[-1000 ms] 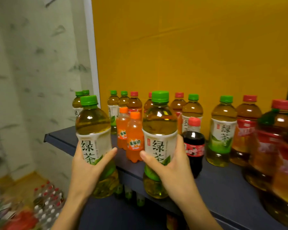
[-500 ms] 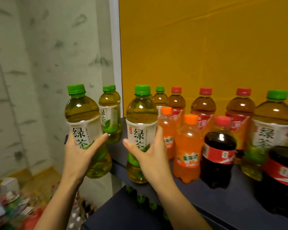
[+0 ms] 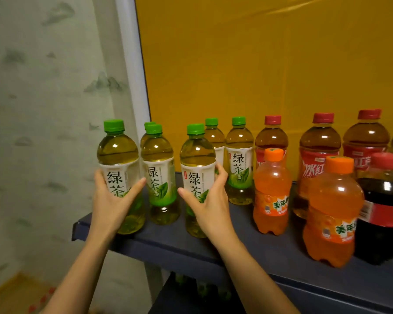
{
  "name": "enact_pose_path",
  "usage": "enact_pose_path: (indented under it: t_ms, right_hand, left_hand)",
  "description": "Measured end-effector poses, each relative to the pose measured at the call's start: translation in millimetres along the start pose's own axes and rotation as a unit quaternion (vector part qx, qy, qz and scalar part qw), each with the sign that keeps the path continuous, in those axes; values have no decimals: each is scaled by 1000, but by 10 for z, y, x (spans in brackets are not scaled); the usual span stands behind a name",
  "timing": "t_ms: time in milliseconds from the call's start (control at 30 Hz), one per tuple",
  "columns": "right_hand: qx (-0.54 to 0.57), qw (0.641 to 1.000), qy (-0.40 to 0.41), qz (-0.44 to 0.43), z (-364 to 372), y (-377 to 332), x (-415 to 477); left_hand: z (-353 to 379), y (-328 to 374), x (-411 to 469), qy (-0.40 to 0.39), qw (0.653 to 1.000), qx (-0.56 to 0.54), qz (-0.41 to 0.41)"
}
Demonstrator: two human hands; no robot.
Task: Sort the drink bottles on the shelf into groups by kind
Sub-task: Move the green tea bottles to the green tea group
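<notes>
With a green tea bottle (image 3: 118,168) in my left hand (image 3: 110,200) and another (image 3: 196,175) in my right hand (image 3: 210,203), I'm setting both among the shelf's (image 3: 168,241) green teas; next, let go.

Bare shelf (image 3: 247,241) lay open along the front edge between my right hand (image 3: 210,206) and the near orange soda (image 3: 271,193). Green tea bottles (image 3: 239,162) blocked the back left, crowded close together. Red-capped teas (image 3: 319,152), a second orange soda (image 3: 332,211) and a cola (image 3: 382,214) closed off the right.
</notes>
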State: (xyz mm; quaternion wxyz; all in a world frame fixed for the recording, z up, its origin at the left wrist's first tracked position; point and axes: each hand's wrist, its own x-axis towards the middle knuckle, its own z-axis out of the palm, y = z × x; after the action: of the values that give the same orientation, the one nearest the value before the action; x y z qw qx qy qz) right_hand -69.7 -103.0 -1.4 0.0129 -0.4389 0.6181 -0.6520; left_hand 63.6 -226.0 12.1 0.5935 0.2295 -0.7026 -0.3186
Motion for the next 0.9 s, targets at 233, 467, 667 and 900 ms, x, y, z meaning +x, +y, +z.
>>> enact_pose_path:
  t_ms: [233,467,667,900]
  right_hand:
    - [-61,998,7,9,80,42,29]
    - [-125,991,-5,37,62,-59,53]
    - [-186,981,-54,-26,-457,-420,-379]
    - [-302,911,228,-166,-1400,-535,-594]
  left_hand:
    - [117,-330,212,-62,996,-28,-57]
    - [106,-409,274,-99,990,-19,-98]
    - [21,-42,-141,62,997,2,53]
    - [642,701,-563,-74,970,-141,184]
